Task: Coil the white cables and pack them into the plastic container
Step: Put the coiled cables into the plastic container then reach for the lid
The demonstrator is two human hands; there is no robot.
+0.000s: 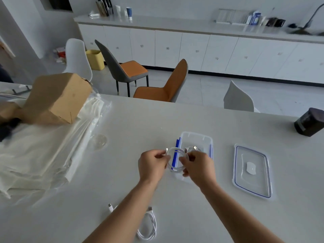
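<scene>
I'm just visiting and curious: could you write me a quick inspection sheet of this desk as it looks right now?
Surface: white table, mostly bare in the middle.
Job's things: open container; lid lying to its right.
Clutter: cardboard box on plastic-wrapped sheets; dark tin far right.
Grippers: left hand and right hand both hold the coil.
Cables: loose cable near the front edge.
Surroundings: chairs, cabinets, yellow bin.
</scene>
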